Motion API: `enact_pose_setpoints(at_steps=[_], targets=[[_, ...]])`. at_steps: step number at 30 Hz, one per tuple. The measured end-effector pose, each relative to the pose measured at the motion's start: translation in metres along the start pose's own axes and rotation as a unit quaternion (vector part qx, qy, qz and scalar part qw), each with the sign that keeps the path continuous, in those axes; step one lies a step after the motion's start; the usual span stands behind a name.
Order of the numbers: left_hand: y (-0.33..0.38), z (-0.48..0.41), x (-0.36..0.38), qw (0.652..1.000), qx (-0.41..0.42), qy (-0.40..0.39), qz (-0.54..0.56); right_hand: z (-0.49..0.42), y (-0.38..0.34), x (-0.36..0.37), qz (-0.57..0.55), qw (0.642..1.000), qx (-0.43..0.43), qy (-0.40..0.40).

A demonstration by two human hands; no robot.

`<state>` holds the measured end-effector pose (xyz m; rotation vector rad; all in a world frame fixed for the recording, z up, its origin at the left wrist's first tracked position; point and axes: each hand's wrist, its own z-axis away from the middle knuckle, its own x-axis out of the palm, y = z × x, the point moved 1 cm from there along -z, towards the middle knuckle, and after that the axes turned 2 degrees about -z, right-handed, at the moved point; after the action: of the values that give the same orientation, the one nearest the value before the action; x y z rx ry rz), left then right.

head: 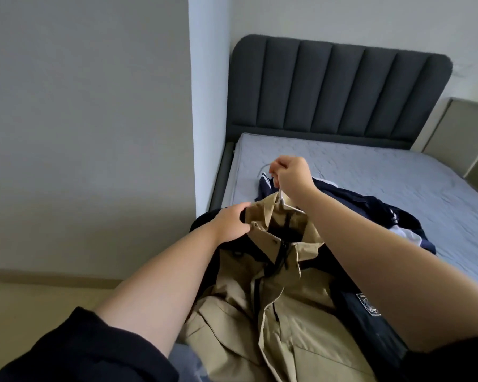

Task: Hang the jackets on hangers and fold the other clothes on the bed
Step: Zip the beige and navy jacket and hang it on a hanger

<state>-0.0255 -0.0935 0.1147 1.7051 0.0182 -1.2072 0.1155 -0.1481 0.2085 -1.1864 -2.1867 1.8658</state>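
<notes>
Hanger (282, 198) in right hand (290, 175), collar (261, 213) in left (229, 224)

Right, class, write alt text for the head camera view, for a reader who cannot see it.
A person's right hand holds a white hanger by its neck inside the collar of a tan jacket, while the left hand grips the collar's edge. Navy clothes lie behind on a grey bed.
</notes>
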Motion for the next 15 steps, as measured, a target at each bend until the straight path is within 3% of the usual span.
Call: enact_pose_setpoints(at_steps=[10,12,15], targets=[[0.057,0.055,-0.081,0.975,0.016,0.14,-0.169,0.048,-0.134,-0.007,-0.141,0.985,-0.096,-0.008],[0.066,0.069,-0.1,0.963,0.005,0.184,-0.199,0.05,-0.154,-0.007,-0.11,0.986,-0.12,0.016],[0.077,0.094,-0.143,0.946,-0.019,0.262,-0.191,0.051,-0.169,-0.004,0.064,0.989,-0.132,0.033]])
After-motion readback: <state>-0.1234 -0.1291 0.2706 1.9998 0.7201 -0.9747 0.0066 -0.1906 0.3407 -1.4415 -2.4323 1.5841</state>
